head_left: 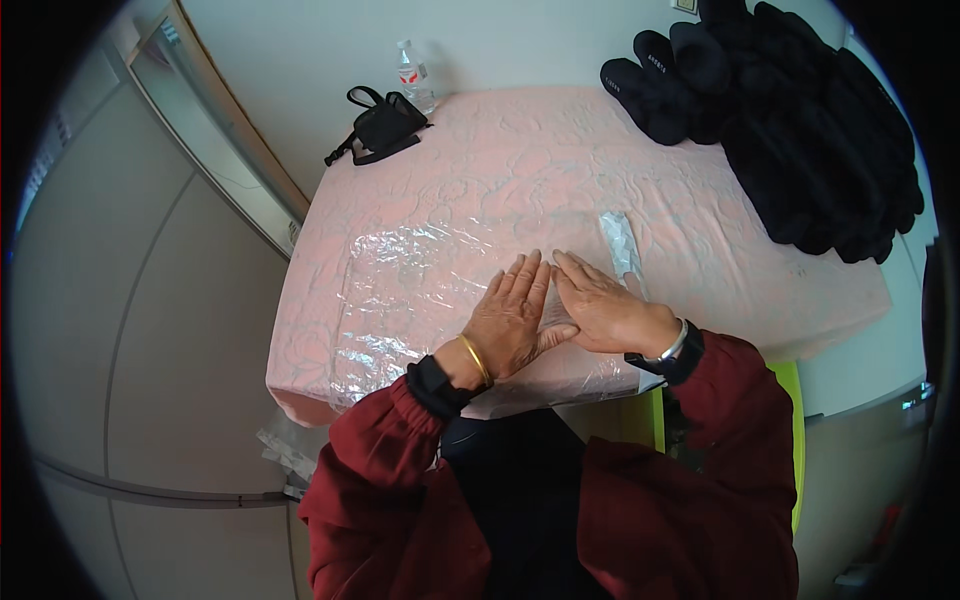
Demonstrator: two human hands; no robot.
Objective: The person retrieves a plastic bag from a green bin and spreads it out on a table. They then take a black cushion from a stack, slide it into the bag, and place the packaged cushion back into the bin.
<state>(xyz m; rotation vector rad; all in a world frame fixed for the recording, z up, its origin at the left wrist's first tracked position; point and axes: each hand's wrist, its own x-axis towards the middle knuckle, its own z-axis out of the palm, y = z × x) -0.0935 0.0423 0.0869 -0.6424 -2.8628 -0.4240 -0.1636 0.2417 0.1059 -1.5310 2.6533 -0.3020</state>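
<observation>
A clear plastic bag [400, 290] lies flat over the pink cloth at the near side of the table, with a whitish strip [620, 243] along its right end. My left hand [513, 315] rests flat on the bag, fingers stretched out and pointing away from me. Just to its right, my right hand [600, 305] lies on the bag near the strip, fingers extended and angled toward the left hand. The two hands nearly meet at the thumbs and fingertips. Neither holds anything.
Dark padded items [800, 130] are heaped at the far right of the pink-covered table [530, 140]. A small black bag [388, 123] and a clear bottle [413, 75] stand at the far left. A yellow-green container [788, 380] is below the near right edge. Grey panels [110, 300] flank the left.
</observation>
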